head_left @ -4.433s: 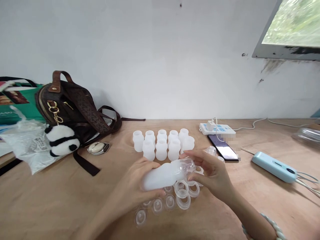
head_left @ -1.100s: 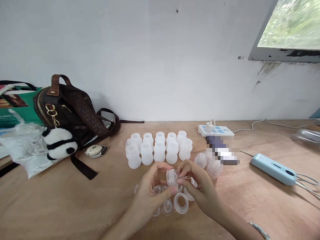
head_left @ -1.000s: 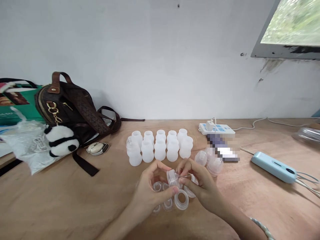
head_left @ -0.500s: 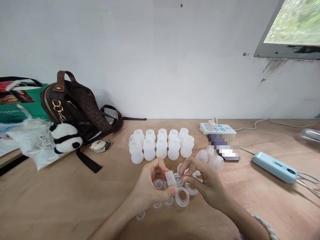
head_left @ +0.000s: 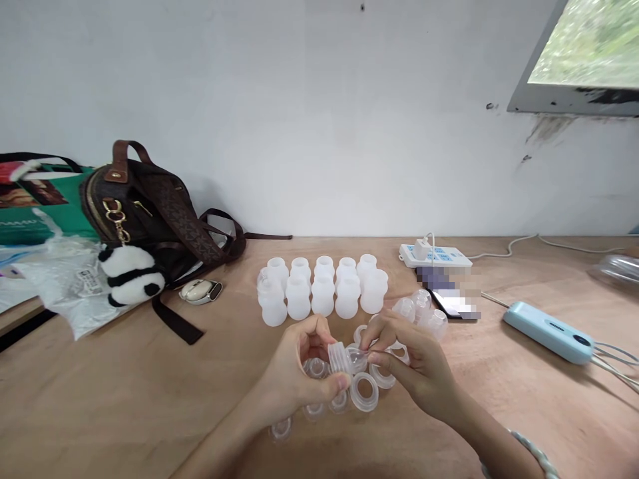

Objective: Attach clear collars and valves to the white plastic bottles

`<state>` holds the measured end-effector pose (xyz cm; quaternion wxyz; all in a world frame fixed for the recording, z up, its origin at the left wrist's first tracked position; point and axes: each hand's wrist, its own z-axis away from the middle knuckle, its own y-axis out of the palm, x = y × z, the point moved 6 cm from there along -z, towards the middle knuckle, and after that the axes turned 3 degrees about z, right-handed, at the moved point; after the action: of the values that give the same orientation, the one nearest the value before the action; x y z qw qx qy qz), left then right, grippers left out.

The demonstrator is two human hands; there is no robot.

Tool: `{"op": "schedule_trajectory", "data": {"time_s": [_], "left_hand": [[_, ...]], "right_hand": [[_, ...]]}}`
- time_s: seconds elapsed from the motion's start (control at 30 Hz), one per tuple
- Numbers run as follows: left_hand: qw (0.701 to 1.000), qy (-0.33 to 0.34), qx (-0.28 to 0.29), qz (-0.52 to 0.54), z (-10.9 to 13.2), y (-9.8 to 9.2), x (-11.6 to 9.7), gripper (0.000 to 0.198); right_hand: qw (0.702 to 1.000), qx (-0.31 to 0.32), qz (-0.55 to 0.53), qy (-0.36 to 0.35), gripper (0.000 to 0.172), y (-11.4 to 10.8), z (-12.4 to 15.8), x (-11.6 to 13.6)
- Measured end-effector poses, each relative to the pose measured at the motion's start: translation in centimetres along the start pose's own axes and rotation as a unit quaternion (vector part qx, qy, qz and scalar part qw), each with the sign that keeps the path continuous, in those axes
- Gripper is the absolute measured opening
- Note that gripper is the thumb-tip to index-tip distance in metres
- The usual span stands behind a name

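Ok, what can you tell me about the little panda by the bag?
The panda is a small, fluffy plush toy, white with black patches. It lies low on the table, resting against the brown bag. It seems to hang from the bag's gold chain. A crinkly plastic bag lies right beside it. No hand touches it.

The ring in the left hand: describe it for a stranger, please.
On the table, before the white bottles, the left hand pinches a ribbed ring; the right hand holds a clear teat at it. Only this ring is lifted on edge; other rings lie flat.
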<state>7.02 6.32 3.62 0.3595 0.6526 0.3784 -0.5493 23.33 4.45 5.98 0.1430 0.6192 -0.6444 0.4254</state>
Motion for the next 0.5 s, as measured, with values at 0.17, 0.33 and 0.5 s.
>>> {"op": "schedule_trajectory", "data": {"time_s": [0.17, 0.33, 0.5], "left_hand": [[0.998, -0.04, 0.014, 0.054, -0.2, 0.4, 0.8, 0.041], [0.999, -0.026, 0.018, 0.008, 0.4, 0.3, -0.4, 0.042], [0.917, 0.214, -0.3, -0.155, 2.3, -7.2, -5.8, 0.017]], "right_hand": [[0.999, 0.037, 0.032, 0.011, 0.043, 1.1, 0.1, -0.6], [0.999, 0.035, 0.033, -0.024, 0.04, 1.8, 0.4, -0.5], [0.995, -0.081, 0.05, 0.015, 0.034, -0.5, 0.3, -1.2]]}}
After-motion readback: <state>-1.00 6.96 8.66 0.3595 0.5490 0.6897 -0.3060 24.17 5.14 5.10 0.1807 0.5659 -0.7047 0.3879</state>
